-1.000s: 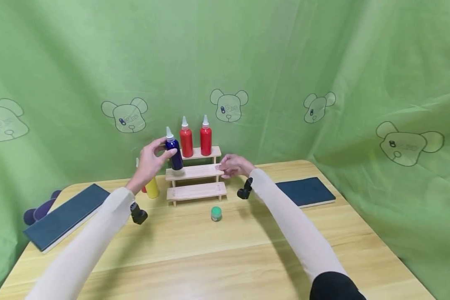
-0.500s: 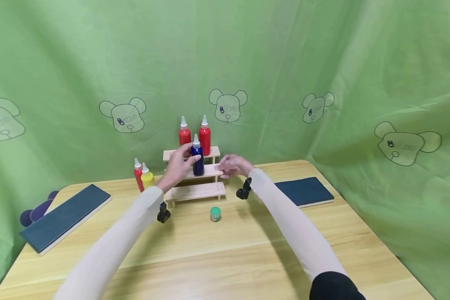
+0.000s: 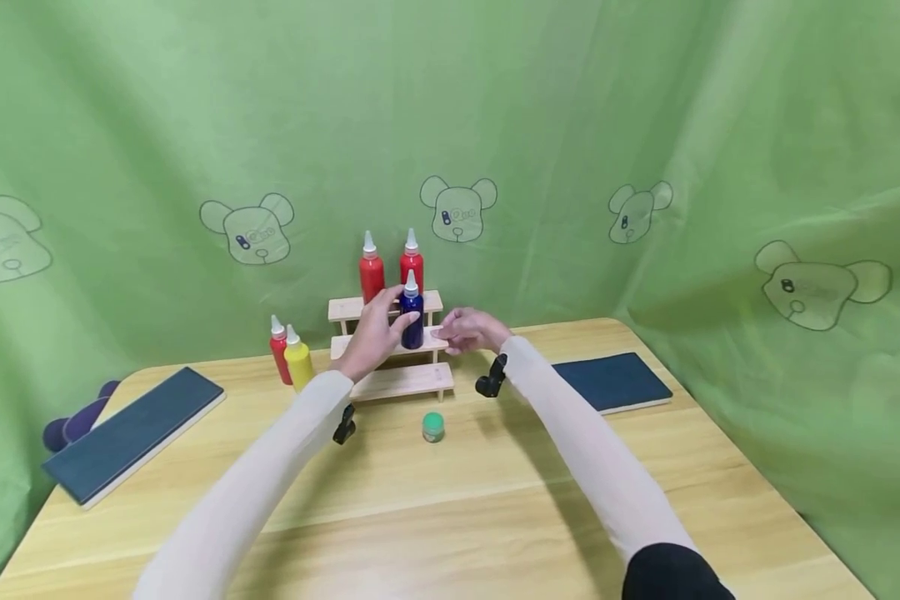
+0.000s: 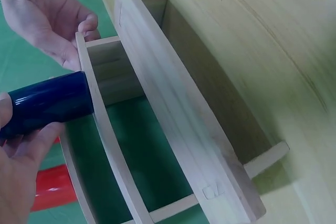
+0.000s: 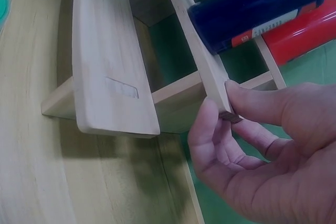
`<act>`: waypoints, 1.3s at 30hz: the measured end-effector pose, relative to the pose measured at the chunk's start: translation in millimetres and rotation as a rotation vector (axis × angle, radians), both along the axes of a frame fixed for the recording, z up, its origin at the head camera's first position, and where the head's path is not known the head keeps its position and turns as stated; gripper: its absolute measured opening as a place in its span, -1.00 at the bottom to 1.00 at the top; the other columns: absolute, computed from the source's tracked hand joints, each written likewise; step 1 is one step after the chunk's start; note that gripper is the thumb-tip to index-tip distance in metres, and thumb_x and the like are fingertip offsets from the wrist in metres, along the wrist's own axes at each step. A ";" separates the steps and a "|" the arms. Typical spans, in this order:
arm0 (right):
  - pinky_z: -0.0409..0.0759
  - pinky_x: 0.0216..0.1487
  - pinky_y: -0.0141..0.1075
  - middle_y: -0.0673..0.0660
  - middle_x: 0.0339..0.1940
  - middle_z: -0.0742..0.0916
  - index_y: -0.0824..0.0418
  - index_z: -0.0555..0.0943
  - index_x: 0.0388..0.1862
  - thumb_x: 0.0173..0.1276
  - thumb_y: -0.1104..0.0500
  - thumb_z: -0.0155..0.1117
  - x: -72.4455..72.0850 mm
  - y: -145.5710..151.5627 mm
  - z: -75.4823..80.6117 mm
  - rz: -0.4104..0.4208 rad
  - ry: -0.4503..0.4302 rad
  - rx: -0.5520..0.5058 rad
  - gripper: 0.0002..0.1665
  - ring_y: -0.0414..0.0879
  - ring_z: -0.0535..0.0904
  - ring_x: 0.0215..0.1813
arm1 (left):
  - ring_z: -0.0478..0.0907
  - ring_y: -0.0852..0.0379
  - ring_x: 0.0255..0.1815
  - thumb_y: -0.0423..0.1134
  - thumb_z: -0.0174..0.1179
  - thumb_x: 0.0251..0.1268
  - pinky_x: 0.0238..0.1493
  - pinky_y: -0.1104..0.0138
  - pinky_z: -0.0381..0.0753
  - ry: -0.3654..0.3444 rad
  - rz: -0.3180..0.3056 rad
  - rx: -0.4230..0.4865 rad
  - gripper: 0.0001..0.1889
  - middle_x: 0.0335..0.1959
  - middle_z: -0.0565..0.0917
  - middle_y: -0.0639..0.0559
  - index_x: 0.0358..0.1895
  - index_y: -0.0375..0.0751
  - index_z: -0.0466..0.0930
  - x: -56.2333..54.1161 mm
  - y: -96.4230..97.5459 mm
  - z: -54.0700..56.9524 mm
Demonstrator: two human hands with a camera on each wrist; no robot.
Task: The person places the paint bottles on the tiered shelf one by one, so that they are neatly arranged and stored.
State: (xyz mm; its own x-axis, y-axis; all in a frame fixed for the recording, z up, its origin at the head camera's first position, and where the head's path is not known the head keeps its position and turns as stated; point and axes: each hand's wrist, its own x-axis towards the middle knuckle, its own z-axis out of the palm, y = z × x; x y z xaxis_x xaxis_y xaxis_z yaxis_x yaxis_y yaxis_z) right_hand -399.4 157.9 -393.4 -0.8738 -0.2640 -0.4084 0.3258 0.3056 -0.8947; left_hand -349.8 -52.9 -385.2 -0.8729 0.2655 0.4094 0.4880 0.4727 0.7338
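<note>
From my head view, the left hand (image 3: 375, 337) grips a blue bottle (image 3: 412, 325), fingers and thumb on either side of its body, nozzle up. The bottle is at the right part of the middle tier (image 3: 341, 344) of a three-step wooden stand (image 3: 408, 381). The right hand (image 3: 474, 331) pinches that tier's right end. Two red bottles (image 3: 372, 277) stand on the far, top step. On the table (image 3: 495, 517), left of the stand, I see another red bottle (image 3: 281, 362) and a yellow bottle (image 3: 298, 367), both partly hidden; a green-lidded jar (image 3: 433, 427) sits on the near side. Dark books (image 3: 138, 433) lie to the left and right, and a green curtain (image 3: 525, 100) hangs behind.

Through my left wrist view, the thumb lies along the blue bottle and the base is right at the middle board; I can't tell whether its weight rests there.

My right wrist view shows thumb and fingers closed on the board's end, just beside the bottle's base, the other fingers curled below.
</note>
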 end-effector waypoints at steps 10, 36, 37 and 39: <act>0.69 -0.37 -0.42 0.12 -0.26 0.56 0.24 0.37 -0.13 0.49 0.42 0.24 -4.3 -2.2 -3.7 0.005 -0.014 0.003 -0.78 -0.13 0.54 -0.45 | 0.52 -0.22 0.40 -0.32 0.22 0.55 0.53 0.03 0.46 0.015 0.022 -0.012 -0.44 0.35 0.54 -0.31 0.50 -0.40 0.33 -1.7 3.2 -3.0; 0.72 -0.30 -0.39 0.09 -0.29 0.53 0.22 0.39 -0.11 0.48 0.33 0.33 -4.1 0.1 0.3 0.031 0.088 0.142 -0.74 -0.14 0.49 -0.38 | 0.55 -0.22 0.34 -0.27 0.36 0.44 0.44 -0.06 0.53 -0.022 -0.005 0.074 -0.36 0.33 0.55 -0.25 0.51 -0.27 0.35 -4.6 4.1 1.6; 0.73 -0.28 -0.38 0.09 -0.30 0.54 0.22 0.39 -0.11 0.48 0.33 0.33 -3.9 -0.1 0.1 0.032 0.087 0.140 -0.74 -0.14 0.49 -0.38 | 0.54 -0.22 0.34 -0.25 0.39 0.42 0.40 -0.05 0.56 -0.025 -0.002 0.080 -0.34 0.33 0.54 -0.24 0.51 -0.25 0.35 -4.3 2.5 1.1; 0.74 -0.26 -0.37 0.08 -0.31 0.54 0.22 0.39 -0.11 0.48 0.33 0.33 -3.2 -0.6 0.2 0.037 0.088 0.140 -0.74 -0.14 0.49 -0.38 | 0.53 -0.22 0.33 -0.21 0.44 0.37 0.31 -0.01 0.63 -0.034 0.010 0.096 -0.32 0.31 0.54 -0.22 0.49 -0.21 0.38 -2.6 -1.5 0.9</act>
State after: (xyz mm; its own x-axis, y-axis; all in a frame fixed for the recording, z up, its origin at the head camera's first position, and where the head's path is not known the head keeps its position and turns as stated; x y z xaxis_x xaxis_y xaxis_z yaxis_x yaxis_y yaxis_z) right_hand -402.6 157.3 -393.2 -0.8986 -0.2422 -0.3660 0.2348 0.4393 -0.8671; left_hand -352.5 -54.3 -384.4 -0.8890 0.2176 0.4029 0.4578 0.4040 0.7919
